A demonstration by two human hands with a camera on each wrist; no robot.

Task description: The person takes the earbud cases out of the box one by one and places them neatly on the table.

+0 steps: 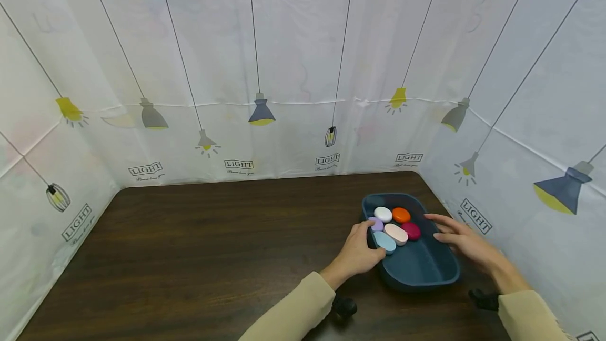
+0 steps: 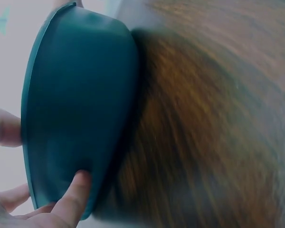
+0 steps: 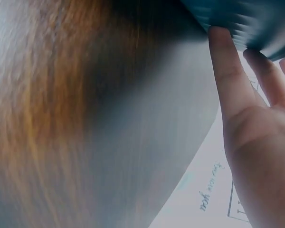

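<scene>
A dark blue basin stands toward the right side of the table. In its left and far part lie several smooth, rounded pieces: a white one, an orange one, a crimson one, a pale pink one, a purple one and a light blue one. My left hand grips the basin's left rim, thumb over the edge and fingers on the outer wall. On the opposite side, my right hand touches the wall with extended fingers.
The dark wooden table stretches away to the left of the basin. A white curtain printed with hanging lamps encloses the back and both sides, close beside my right hand.
</scene>
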